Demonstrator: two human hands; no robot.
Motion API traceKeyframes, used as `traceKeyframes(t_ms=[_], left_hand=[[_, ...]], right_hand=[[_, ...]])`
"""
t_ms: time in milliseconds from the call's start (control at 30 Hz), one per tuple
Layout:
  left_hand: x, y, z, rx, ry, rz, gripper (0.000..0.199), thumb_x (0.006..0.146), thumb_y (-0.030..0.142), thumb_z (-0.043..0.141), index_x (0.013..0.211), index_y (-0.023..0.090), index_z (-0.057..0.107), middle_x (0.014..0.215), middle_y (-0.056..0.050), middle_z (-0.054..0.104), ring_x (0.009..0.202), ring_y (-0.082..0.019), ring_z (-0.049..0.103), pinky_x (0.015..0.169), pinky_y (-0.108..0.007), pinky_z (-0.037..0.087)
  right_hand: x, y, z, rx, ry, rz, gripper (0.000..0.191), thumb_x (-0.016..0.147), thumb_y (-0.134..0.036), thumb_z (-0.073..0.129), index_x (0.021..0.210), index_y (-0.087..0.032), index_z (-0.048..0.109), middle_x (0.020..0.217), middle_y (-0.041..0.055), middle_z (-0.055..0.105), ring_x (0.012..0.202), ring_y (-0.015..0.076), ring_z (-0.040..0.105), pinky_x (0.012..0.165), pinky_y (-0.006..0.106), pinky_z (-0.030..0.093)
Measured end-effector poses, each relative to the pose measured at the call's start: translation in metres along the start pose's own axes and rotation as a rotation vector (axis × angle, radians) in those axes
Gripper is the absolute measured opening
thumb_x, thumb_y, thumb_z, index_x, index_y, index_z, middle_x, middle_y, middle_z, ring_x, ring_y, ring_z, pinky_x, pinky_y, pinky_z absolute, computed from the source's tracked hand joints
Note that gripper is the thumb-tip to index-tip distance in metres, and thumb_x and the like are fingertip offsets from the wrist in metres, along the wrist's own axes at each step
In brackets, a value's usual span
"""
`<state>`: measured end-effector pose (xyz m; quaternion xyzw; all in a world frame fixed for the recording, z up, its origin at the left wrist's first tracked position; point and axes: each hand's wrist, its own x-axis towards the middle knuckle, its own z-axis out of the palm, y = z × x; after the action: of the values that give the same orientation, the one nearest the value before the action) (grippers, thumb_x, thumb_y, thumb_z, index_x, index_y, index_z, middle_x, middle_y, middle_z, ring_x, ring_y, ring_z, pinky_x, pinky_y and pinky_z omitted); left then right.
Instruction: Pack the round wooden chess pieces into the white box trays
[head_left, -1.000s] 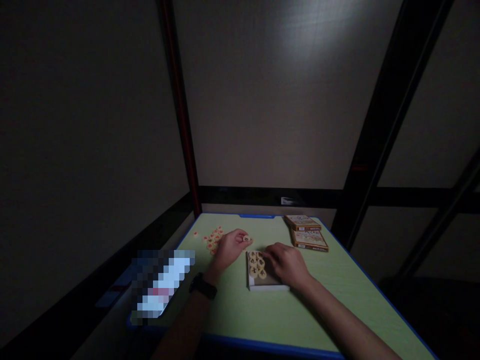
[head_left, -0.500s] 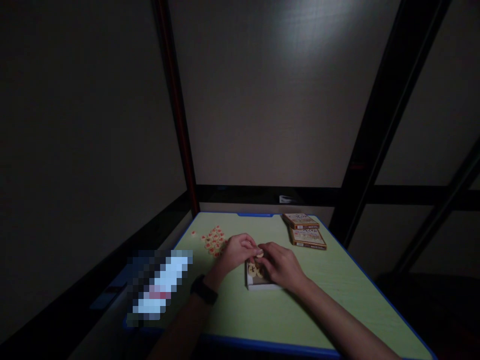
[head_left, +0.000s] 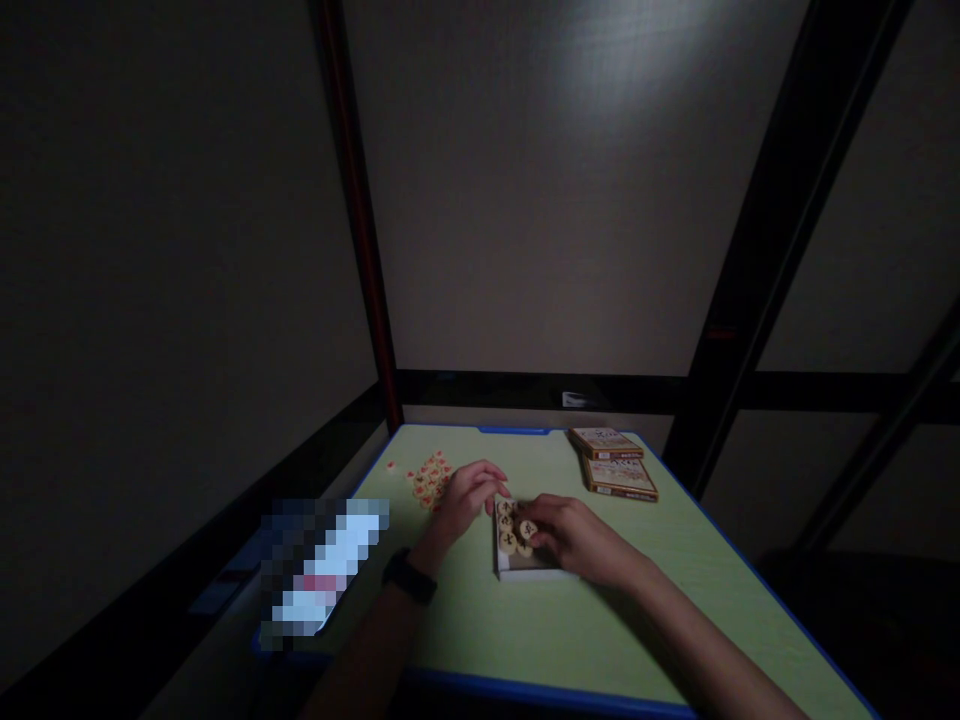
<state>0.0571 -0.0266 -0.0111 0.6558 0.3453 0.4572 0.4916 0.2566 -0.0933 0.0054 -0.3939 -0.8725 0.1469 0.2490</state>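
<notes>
Over the shallow white box in the middle of the table, my right hand pinches a round Chinese chess piece with a dark character on its face. Several pale pieces with dark characters, such as this chess piece, lie inside the box along its left side. My right fingers hide the box's right part. At the box's far left corner my left hand has its fingers stretched out, with nothing seen in them. A dark band is on the left wrist.
Left of my left hand lies a cluster of red-marked chess pieces, with one single piece apart from it. Two printed boxes overlap at the back right. A blurred-out bright screen is at the table's left edge.
My left hand has let go of the chess piece and moved a little left. My right hand now holds it alone, slightly nearer to me, its character showing.
</notes>
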Motion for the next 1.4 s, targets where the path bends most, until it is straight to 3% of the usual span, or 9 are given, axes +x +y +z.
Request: traceKeyframes(t_ms=[367,833,1000,1100,1167,1267,1400], left_hand=[[0.005,-0.009,-0.002,0.016,0.045,0.001,0.018,0.070,0.033,0.061,0.076,0.015,0.061,0.067,-0.003,0.068,0.045,-0.008,0.048,0.046,-0.021,0.035],[0.005,-0.004,-0.001,0.010,0.105,-0.002,0.015,0.067,0.029,0.062,0.073,0.015,0.062,0.065,-0.003,0.067,0.045,-0.007,0.048,0.045,-0.020,0.036],[0.008,0.005,-0.022,0.112,0.235,0.078,0.024,0.072,0.030,0.062,0.092,0.015,0.063,0.061,0.002,0.062,0.049,-0.010,0.053,0.048,-0.019,0.038],[0.004,0.009,-0.044,0.366,0.327,0.047,0.023,0.077,0.028,0.060,0.096,0.016,0.065,0.065,0.002,0.063,0.056,-0.012,0.058,0.054,-0.021,0.043],[-0.002,0.008,-0.057,0.666,0.285,-0.014,0.017,0.078,0.024,0.061,0.093,0.017,0.068,0.072,0.000,0.067,0.067,-0.014,0.062,0.064,-0.024,0.047],[-0.016,0.002,-0.068,1.016,0.116,-0.029,0.018,0.077,0.021,0.065,0.093,0.019,0.071,0.096,-0.006,0.072,0.092,-0.021,0.065,0.086,-0.032,0.049],[-0.031,-0.010,-0.069,1.082,-0.099,0.005,0.028,0.076,0.020,0.069,0.103,0.019,0.071,0.113,-0.009,0.070,0.110,-0.024,0.061,0.100,-0.036,0.044]], right_hand=[[0.000,0.013,0.017,-0.200,-0.026,-0.045,0.021,0.080,-0.012,0.069,0.098,-0.021,0.075,0.094,0.0060,0.069,0.089,0.0194,0.063,0.080,0.025,0.047],[0.000,0.013,0.021,-0.264,-0.052,0.016,0.027,0.079,-0.010,0.065,0.103,-0.020,0.073,0.099,0.0076,0.074,0.097,0.0223,0.066,0.087,0.029,0.047],[0.001,0.014,0.019,-0.182,-0.018,-0.014,0.029,0.077,-0.008,0.066,0.103,-0.020,0.073,0.100,0.0070,0.074,0.096,0.0209,0.067,0.087,0.027,0.048],[0.002,0.011,0.015,-0.129,0.023,-0.014,0.023,0.080,-0.010,0.065,0.099,-0.020,0.074,0.096,0.0065,0.074,0.091,0.0196,0.067,0.082,0.026,0.048],[0.002,0.009,0.013,-0.131,0.064,0.007,0.015,0.084,-0.013,0.063,0.093,-0.019,0.074,0.090,0.0060,0.074,0.086,0.0194,0.067,0.078,0.026,0.048],[0.002,0.009,0.011,-0.168,0.142,0.047,0.017,0.091,-0.020,0.057,0.095,-0.019,0.074,0.086,0.0062,0.072,0.081,0.0194,0.066,0.073,0.027,0.048],[0.005,0.019,0.012,-0.187,0.263,0.104,0.023,0.095,-0.022,0.050,0.099,-0.019,0.073,0.087,0.0072,0.070,0.081,0.0195,0.066,0.072,0.027,0.048]])
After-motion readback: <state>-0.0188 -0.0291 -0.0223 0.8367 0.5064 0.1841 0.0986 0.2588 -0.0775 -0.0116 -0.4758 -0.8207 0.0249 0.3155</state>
